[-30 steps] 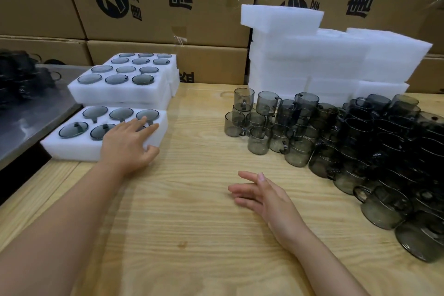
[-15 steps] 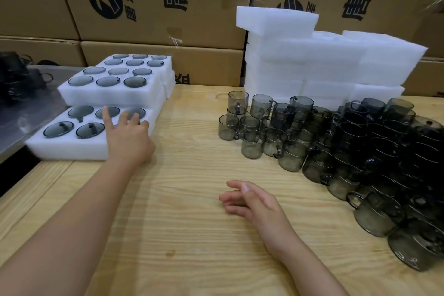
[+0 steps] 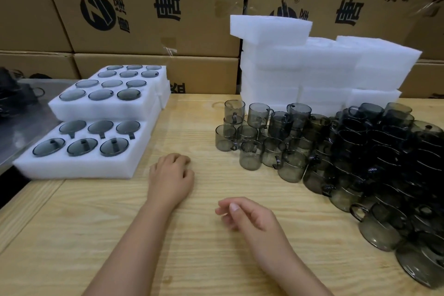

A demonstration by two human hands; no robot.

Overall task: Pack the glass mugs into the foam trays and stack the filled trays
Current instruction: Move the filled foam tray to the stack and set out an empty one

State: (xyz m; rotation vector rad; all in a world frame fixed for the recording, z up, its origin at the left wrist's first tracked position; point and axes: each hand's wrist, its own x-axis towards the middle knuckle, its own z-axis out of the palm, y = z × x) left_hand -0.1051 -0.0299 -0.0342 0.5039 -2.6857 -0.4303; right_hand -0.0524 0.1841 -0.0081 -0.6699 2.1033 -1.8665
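currently: smoky grey glass mugs [image 3: 293,166], loose, clustered on pale wooden desk [image 3: 197,122], right of both grips; right grip [image 3: 249,218] nearer, so likely the reaching one. left grip [image 3: 171,175] just beside filled white foam tray [image 3: 79,170]. both loosely curled, holding nothing. stack of empty white foam trays [image 3: 312,67] behind mugs, long axis left-right. brown cardboard cartons [image 3: 197,31] print "唐泽", "沧州", "地址".

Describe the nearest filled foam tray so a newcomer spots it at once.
Start at the wooden table and go to its left edge, where white trays of grey mugs run back toward the cardboard boxes. The nearest filled foam tray lies left of the left hand. Unlike the stacked trays behind, it is a single layer, sitting lowest.
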